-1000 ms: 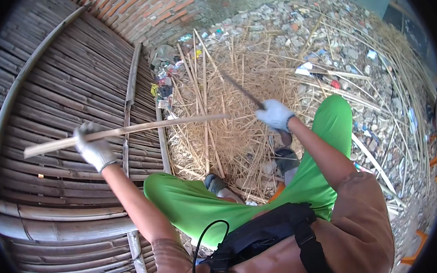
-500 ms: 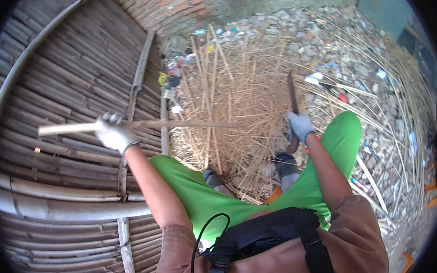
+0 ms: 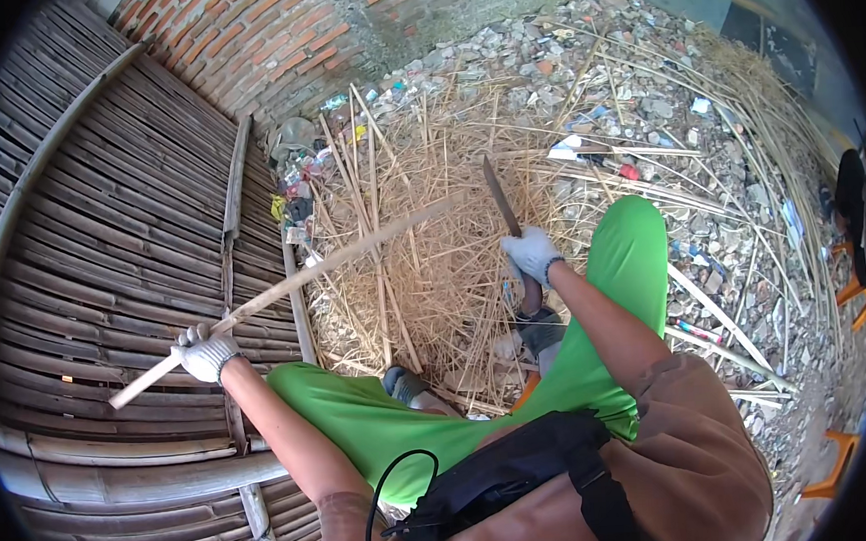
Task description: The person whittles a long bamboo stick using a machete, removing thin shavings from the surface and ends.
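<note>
Closed round a long, pale bamboo strip is my white-gloved left hand, over the slatted bamboo on the left. The strip slants up to the right, its far end close to the knife. My right hand, also gloved, grips a long knife with a dark blade and a curved brown handle. That blade points up and away, just right of the strip's far end. Below both lies a heap of thin bamboo shavings, between and beyond my feet.
A slatted bamboo structure fills the left side. Several cut strips lie across the shavings. Rubble and litter spread to the right, with a brick wall behind. Orange legs of a seat or stand show at the right.
My left hand has moved down and left, so the strip now slopes upward to the right instead of lying level. The knife has shifted left, closer to the strip's end, and tilts left.
</note>
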A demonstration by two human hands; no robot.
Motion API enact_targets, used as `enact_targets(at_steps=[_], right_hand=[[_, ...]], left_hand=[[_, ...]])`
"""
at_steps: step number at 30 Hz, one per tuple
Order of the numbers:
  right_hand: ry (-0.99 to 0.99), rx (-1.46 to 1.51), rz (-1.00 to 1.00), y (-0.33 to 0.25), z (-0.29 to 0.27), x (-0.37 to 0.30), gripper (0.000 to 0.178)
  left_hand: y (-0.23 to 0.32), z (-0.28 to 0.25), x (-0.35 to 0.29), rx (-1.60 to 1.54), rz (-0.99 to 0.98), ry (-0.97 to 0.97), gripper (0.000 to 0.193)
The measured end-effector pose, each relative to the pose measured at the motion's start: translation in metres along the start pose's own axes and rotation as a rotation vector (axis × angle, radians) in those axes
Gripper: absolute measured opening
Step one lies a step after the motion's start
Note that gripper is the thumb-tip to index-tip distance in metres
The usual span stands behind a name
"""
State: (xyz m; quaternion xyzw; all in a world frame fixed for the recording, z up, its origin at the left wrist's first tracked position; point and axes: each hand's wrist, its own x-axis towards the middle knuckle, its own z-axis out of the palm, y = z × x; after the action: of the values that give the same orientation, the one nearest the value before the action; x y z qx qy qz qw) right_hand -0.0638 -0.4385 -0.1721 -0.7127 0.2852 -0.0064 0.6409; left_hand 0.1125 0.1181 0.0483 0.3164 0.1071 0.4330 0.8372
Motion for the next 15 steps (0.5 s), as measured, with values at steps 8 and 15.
enact_targets(at_steps=[8, 15], right_hand=[[-0.047, -0.03, -0.048, -0.004, -0.002, -0.01, 0.036], [0.022, -0.078, -0.039, 0.002, -0.006, -0.006, 0.038]], left_hand=[[-0.03, -0.018, 0.035, -0.171, -0.219, -0.109, 0.037], [-0.04, 0.006, 0.002, -0.16, -0.172, -0.035, 0.039]])
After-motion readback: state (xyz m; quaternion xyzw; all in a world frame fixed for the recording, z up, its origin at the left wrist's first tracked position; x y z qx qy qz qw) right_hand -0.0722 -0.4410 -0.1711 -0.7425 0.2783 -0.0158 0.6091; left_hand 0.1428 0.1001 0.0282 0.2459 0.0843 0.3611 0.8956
